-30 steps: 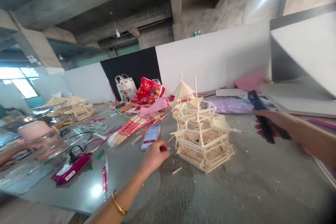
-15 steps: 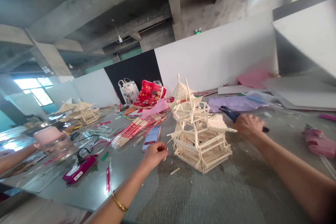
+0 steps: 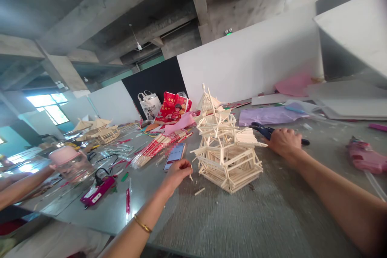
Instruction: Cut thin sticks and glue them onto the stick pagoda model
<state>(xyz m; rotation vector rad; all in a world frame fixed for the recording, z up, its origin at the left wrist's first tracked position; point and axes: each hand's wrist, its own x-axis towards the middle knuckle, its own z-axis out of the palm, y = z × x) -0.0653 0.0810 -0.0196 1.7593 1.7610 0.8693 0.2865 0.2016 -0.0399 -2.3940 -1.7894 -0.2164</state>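
Between my left hand's thumb and fingers a short wooden stick is pinched, tilted over the table. Just right of that hand stands a tiered pavilion model built of thin wooden sticks, with a pointed roof and one long stick slanting up beside it. My right hand is closed over dark-handled pliers lying on the table; their jaws point left towards the model. A loose piece of stick lies in front of the model. Behind my left hand a phone with a lit screen lies flat.
Bundled sticks in red wrappers lie beyond the phone. At left are a purple power strip, a pink-lidded jar and another person's arm. A pink glue gun lies far right. More stick models stand at back left.
My left hand has turned slightly, so the pinched stick shows more clearly. My right hand stays on the pliers. The view has shifted a little.
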